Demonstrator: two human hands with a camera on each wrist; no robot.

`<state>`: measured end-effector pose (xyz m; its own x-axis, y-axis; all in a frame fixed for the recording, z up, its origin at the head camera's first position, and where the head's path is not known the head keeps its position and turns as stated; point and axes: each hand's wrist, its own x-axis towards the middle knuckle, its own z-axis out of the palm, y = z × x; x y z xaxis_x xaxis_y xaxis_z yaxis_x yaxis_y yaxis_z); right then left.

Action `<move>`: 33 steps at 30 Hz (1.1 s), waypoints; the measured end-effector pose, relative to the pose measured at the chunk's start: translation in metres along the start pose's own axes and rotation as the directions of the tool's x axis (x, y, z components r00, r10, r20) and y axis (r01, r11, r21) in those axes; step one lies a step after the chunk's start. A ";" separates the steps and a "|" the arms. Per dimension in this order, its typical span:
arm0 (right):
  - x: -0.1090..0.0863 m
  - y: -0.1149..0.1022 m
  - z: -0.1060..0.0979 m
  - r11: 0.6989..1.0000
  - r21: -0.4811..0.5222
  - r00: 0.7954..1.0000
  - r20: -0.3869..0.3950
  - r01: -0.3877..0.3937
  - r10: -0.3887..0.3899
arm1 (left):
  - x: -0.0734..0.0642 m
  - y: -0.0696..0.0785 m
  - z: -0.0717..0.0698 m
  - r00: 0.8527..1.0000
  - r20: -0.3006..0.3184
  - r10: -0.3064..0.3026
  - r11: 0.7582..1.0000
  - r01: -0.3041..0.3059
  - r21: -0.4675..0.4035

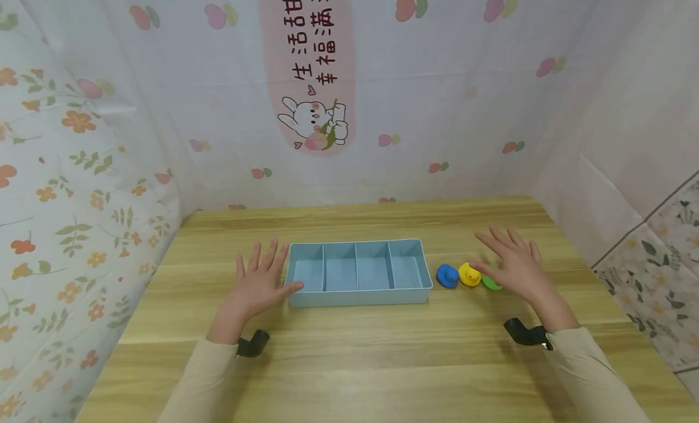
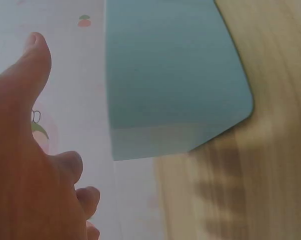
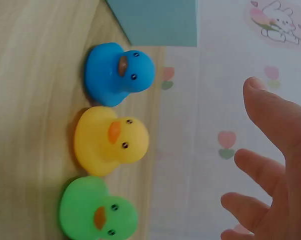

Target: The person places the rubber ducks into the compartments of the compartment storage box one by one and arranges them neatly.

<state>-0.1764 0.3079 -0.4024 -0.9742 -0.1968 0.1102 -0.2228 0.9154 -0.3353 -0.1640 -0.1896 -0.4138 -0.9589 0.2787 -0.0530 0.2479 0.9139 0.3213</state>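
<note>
A light blue box (image 1: pixel 357 297) divided into several compartments stands on the table, its compartments bare. My left hand (image 1: pixel 262 284), fingers spread, is at the box's left end, its thumb overlapping the near left corner in the head view. To the right of the box three rubber ducks sit in a row: a blue duck (image 3: pixel 108 75), a yellow duck (image 3: pixel 103 142) and a green duck (image 3: pixel 90 212). Over the green duck's side of the row hovers my right hand (image 1: pixel 513 265), fingers spread and holding nothing; it partly hides the green duck in the head view.
The wood-grain table (image 1: pixel 360 362) reaches back to a patterned cloth (image 1: pixel 409 107) that hangs behind it. Another flowered cloth (image 1: pixel 82 229) hangs along the left side. Each wrist wears a black camera mount, such as the right one (image 1: pixel 526 334).
</note>
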 end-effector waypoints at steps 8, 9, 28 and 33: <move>-0.009 0.017 0.002 0.997 0.082 0.999 -0.033 0.016 -0.014 | -0.004 -0.001 0.010 1.000 0.004 0.024 0.998 -0.024 -0.051; -0.010 0.018 0.002 0.996 0.085 0.999 -0.032 0.013 -0.011 | -0.004 -0.001 0.011 1.000 0.003 0.027 0.998 -0.027 -0.051; -0.028 0.048 0.007 0.997 0.072 0.998 -0.057 -0.015 0.020 | -0.008 -0.003 0.026 0.999 -0.037 0.030 0.997 -0.033 -0.068; -0.034 0.058 0.011 0.997 0.073 0.998 -0.053 -0.034 0.038 | -0.009 -0.002 0.029 0.998 -0.053 0.034 0.997 -0.037 -0.068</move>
<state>-0.1561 0.3637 -0.4357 -0.9788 -0.1429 0.1466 -0.1913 0.8934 -0.4065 -0.1515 -0.1856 -0.4418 -0.9560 0.2931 0.0083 0.2734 0.8808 0.3865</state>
